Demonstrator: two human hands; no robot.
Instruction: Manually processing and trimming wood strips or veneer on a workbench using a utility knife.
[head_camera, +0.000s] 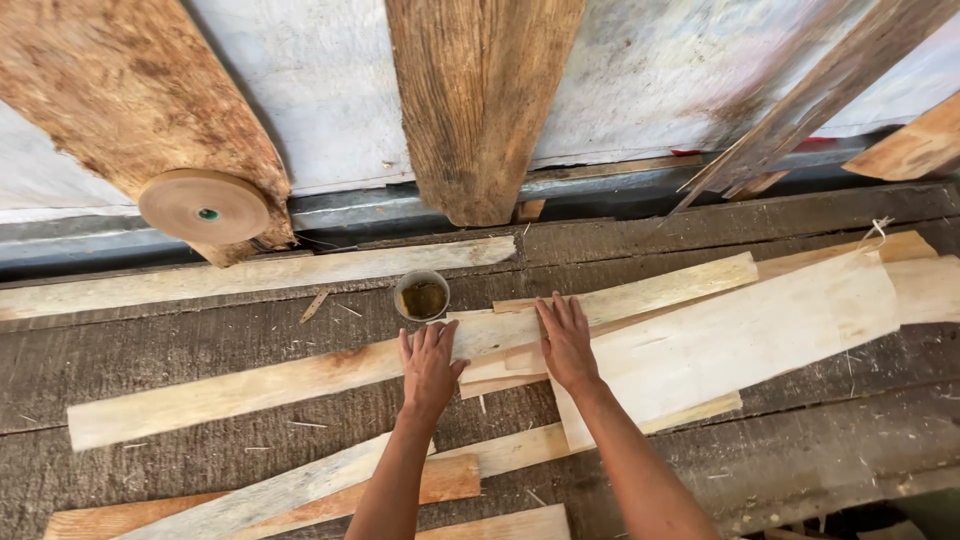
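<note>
The dark plank workbench (180, 400) is running the full width of the view, with bare room showing at its left and lower right. A brown tape roll (204, 207) is leaning against the back wall at far left. A long pale veneer strip (250, 385) is lying across the bench from the left edge toward centre. The left hand (430, 365) is pressing flat on it, fingers spread, gripping nothing. Just behind the hand, a small open cup (423, 296) of brown liquid is standing close to the work. The right hand (565, 340) is resting open, palm down, on the overlapping veneer sheets (760, 320), which are fanning rightward to the bench edge.
</note>
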